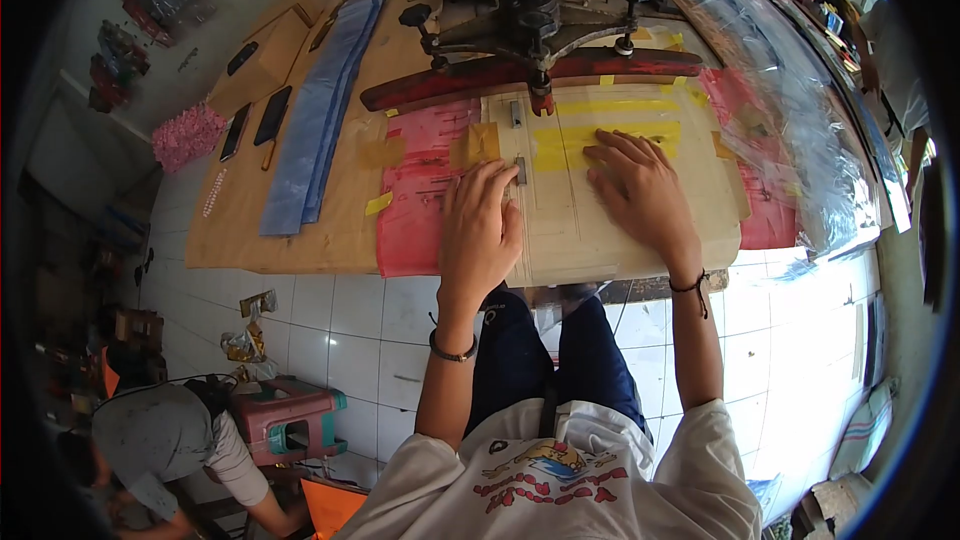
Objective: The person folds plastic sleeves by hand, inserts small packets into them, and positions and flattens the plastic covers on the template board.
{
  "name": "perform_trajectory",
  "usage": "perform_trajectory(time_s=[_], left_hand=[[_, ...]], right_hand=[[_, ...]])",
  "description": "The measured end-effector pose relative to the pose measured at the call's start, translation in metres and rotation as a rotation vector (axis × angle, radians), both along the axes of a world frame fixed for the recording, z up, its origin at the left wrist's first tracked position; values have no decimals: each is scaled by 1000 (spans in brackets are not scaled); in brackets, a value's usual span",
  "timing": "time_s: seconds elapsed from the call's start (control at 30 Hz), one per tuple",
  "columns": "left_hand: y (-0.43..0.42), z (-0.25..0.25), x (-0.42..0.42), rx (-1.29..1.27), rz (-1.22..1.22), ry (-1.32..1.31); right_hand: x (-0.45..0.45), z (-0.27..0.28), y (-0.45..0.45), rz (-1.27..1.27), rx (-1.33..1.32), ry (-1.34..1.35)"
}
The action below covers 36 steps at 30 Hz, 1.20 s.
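Observation:
My left hand [482, 220] rests on the work board, its thumb apart from the fingers. Its fingertips are at a small grey metal block [521, 171]; whether they touch it I cannot tell. A second small metal block [516, 115] lies further up, along the same line. My right hand [640, 190] is spread flat on a clear plastic sheet [570, 230] over the board, its fingertips on yellow tape [562, 148]. Just beyond both hands stands a black machine head [535, 35] with a curved red bar [430, 83] under its arms.
Red sheeting [410, 210] flanks the clear sheet. Blue plastic strips [330, 110], a phone [273, 115] and a cardboard box [265, 60] lie to the left. Piled clear film [790, 130] covers the right side. A person [170, 450] bends beside a red-green stool [290, 420] at lower left.

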State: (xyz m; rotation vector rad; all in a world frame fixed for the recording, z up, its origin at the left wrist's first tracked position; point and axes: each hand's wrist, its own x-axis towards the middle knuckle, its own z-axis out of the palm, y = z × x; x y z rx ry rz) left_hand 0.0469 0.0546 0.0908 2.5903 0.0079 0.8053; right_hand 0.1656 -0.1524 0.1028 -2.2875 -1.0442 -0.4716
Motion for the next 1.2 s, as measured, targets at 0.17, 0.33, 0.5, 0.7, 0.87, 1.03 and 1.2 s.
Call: perform_trajectory(time_s=[0.17,0.33,0.5,0.7,0.87,1.03,1.2], left_hand=[[0,1,0,1,-8,1],[-1,1,0,6,-8,-10],[-1,1,1,1,-8,-12],[-1,1,1,14,-8,-12],[-1,1,1,20,-2,-3],[-1,2,1,-6,1,-15],[-1,2,1,1,18,-15]], right_hand=[[0,-1,-2,5,-1,15],[0,-3,-2,4,16,-16],[0,-3,-3,4,19,-18],[1,-3,-3,4,14,-21],[1,-3,-3,4,14,-15],[0,-1,-3,8,6,-20],[0,-1,-2,9,-1,-19]])
